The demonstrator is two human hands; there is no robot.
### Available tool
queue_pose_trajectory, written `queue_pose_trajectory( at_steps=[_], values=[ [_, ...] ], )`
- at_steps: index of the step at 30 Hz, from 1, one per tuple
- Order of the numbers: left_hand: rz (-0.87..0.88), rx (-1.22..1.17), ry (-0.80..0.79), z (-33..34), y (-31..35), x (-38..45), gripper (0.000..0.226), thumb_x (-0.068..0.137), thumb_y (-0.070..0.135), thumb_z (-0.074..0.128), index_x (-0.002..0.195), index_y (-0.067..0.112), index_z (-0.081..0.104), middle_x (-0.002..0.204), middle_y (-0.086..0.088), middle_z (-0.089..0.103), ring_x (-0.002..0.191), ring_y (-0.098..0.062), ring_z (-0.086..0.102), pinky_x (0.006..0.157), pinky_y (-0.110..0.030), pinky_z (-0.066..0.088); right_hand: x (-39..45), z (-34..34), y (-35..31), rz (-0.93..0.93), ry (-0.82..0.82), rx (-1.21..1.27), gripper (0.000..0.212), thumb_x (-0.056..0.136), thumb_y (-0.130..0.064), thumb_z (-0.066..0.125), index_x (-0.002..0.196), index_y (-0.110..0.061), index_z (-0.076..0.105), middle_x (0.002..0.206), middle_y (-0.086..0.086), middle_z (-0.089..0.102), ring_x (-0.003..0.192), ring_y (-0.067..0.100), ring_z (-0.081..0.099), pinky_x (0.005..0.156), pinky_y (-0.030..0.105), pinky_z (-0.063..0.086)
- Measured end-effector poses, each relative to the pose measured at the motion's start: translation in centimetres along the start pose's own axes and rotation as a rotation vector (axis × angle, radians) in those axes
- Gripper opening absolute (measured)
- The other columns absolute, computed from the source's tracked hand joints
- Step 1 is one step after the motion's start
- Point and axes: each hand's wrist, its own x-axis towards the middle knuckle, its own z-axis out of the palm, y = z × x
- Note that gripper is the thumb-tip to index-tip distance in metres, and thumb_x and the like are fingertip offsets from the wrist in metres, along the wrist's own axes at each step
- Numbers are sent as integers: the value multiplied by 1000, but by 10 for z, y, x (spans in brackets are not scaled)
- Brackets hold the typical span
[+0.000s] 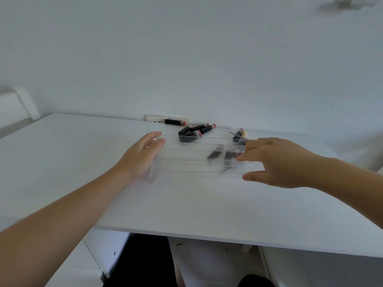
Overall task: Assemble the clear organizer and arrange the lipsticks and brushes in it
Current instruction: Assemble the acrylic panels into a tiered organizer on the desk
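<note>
The clear organizer (186, 162) stands on the white table (186, 204), a stepped transparent rack with thin shelves. My left hand (141, 156) rests against its left side panel, fingers curled over the panel's top edge. My right hand (275, 160) is at the rack's right end, fingers spread and touching it. Several black lipsticks with pink tips (195, 130) lie in a loose pile behind the rack. Dark lipsticks (221, 153) lie within the right part of the rack. A brush with a pale tip (241, 134) lies at the back right, partly hidden by my right hand.
One more lipstick (175, 122) lies by a white wall socket plate (167, 118) at the table's back edge. The wall rises directly behind the table. The table's front edge is near my body, with a white drawer unit (78, 266) below left.
</note>
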Motion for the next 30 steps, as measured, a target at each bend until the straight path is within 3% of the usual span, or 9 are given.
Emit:
queue_pose_trajectory(
  at_steps=[2,5,8,13,19,22,26,30],
  values=[
    [10,44,10,0,0,-1,44,96,60,51,139,48,50,131,15,58,112,5,54,84,-15,34,0,2,-1,-3,26,-4,50,90,-63,56,137,-44,52,122,-19,55,113,11,52,91,24,38],
    [41,126,6,1,-1,-2,49,98,56,52,145,46,44,127,9,54,100,11,53,76,-11,33,-2,7,-2,-13,70,-27,49,90,-61,57,135,-42,54,119,-16,56,109,13,55,89,25,39],
    [56,162,-2,1,-1,-2,54,98,57,53,149,44,40,121,4,55,98,13,52,77,-10,32,-4,15,-1,5,118,7,50,89,-57,62,135,-39,56,116,-14,55,105,14,55,82,24,38],
    [78,196,3,1,-1,-2,58,96,59,53,150,43,39,120,2,57,93,17,52,76,-9,32,-10,29,3,33,206,76,58,81,-56,72,133,-34,60,115,-10,57,105,15,54,83,26,38],
    [78,215,5,1,-2,-2,61,95,62,53,151,44,38,121,3,57,89,12,57,74,-10,34,-18,41,15,75,343,213,57,77,-59,69,128,-35,63,98,-13,52,89,13,50,80,33,45],
    [74,210,-18,0,-1,-2,68,91,69,53,152,44,36,115,2,58,88,28,51,76,-10,32,-22,51,18,87,419,209,58,77,-64,66,128,-34,62,99,-10,52,90,13,48,82,30,40],
    [45,170,-54,-2,3,-6,91,71,81,54,153,47,32,89,12,51,87,32,48,79,-12,33,-27,61,28,263,534,348,55,80,-56,69,127,-28,61,104,-10,49,94,10,49,86,28,40],
    [20,159,-124,-7,7,-10,110,56,78,63,154,52,22,117,33,45,97,16,53,78,-12,35,-31,68,38,520,516,744,33,90,-36,63,121,-37,54,89,-11,57,74,3,53,72,25,41]
  ],
)
